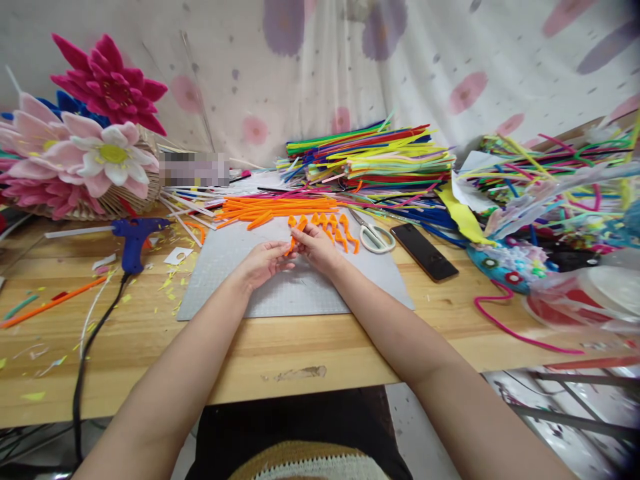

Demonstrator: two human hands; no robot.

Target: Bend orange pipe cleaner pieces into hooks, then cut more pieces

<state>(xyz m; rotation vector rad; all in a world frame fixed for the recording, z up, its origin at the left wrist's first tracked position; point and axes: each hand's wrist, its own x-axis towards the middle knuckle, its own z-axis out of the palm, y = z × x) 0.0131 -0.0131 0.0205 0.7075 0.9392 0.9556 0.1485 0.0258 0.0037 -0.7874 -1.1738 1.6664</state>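
Between my two hands, over the grey mat (295, 293), is a small twisted orange pipe cleaner (293, 245). My left hand (265, 263) pinches its lower end. My right hand (315, 245) closes on its upper part, and its fingers hide some of it. Several shaped orange pieces (345, 230) lie on the mat just beyond my right hand. Straight orange pipe cleaners (280, 207) are piled along the mat's far edge. Scissors with pale handles (377, 239) rest at the mat's right side.
A blue glue gun (133, 240) with a black cord is on the left, below fuzzy flowers (110, 87). A phone (425, 252) lies right of the scissors. Coloured pipe cleaners (380, 157) are heaped behind, with a plastic tub (590, 297) at the far right.
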